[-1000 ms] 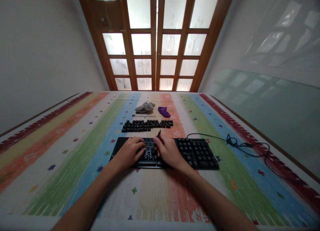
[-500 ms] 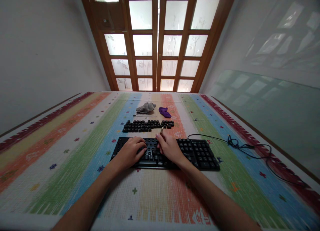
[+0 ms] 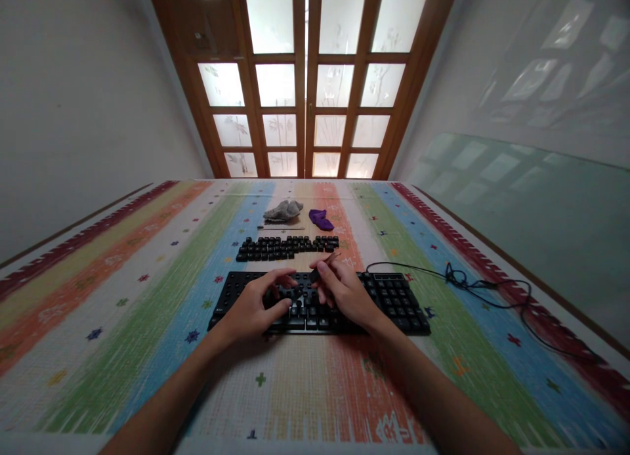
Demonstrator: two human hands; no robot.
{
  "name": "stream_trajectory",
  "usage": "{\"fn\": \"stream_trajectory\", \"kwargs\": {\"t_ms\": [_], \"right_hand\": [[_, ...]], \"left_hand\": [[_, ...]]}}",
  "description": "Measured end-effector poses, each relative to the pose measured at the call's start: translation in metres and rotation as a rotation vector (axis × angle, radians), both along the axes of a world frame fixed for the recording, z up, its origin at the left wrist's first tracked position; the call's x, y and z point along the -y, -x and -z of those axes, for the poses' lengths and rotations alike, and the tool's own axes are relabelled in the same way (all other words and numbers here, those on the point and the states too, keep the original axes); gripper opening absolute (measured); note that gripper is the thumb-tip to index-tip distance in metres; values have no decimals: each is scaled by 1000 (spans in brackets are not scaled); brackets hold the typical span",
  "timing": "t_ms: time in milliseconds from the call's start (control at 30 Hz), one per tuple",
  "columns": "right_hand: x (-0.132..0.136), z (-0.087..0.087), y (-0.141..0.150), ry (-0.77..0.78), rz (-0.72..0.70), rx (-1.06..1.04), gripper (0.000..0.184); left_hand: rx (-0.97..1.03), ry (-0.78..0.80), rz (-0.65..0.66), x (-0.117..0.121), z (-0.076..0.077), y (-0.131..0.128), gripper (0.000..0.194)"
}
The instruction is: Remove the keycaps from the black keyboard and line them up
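Note:
A black keyboard (image 3: 399,304) lies before me, with keys in place on its right side and front row. Its upper left part shows bare key mounts. Over the middle, my left hand (image 3: 263,301) is open, thumb and curved fingers apart. A small dark piece shows near its fingertips; I cannot tell whether they touch it. Just to the right, my right hand (image 3: 340,287) is closed on a slim tool (image 3: 333,258). The tool's thin end points up and right, and something dark shows at its lower end by the thumb. Its exact kind is unclear.
Loose black keycaps (image 3: 280,248) lie in rows behind the keyboard. Farther back are a thin stick (image 3: 281,228), a crumpled grey cloth (image 3: 283,212) and a purple cloth (image 3: 321,219). A black cable (image 3: 462,281) lies looped at the right on the striped tablecloth (image 3: 162,350).
My right hand has lifted and turned slightly, so the slim tool now slants up and right. The left thumb and fingers have spread apart. The whole view has shifted a little.

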State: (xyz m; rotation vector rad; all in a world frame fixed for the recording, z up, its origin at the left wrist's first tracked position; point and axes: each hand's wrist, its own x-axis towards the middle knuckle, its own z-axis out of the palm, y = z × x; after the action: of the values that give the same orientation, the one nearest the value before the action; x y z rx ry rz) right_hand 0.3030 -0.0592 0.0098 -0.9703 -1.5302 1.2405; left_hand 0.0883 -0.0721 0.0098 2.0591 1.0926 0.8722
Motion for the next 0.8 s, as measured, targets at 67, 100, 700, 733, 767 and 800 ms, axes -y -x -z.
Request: {"fn": "stream_trajectory", "kwargs": {"t_ms": [67,100,700,733,767,800], "right_hand": [[3,-1,-1,-1,-34,-44,44],[4,-1,-1,-3,-50,-61,44],[11,-2,-7,-116,-215,-98,41],[11,-2,-7,-119,-220,-95,41],[11,-3,-8,-119,-224,-94,41],[11,-3,-9,-115,-228,-94,41]], "left_hand": [[101,122,12,2,0,-4,52],[150,179,26,3,0,-6,53],[598,382,85,-3,11,-5,33],[601,384,86,-3,11,-5,33],[605,384,87,-2,10,-6,34],[609,384,88,-2,10,-6,34]]}}
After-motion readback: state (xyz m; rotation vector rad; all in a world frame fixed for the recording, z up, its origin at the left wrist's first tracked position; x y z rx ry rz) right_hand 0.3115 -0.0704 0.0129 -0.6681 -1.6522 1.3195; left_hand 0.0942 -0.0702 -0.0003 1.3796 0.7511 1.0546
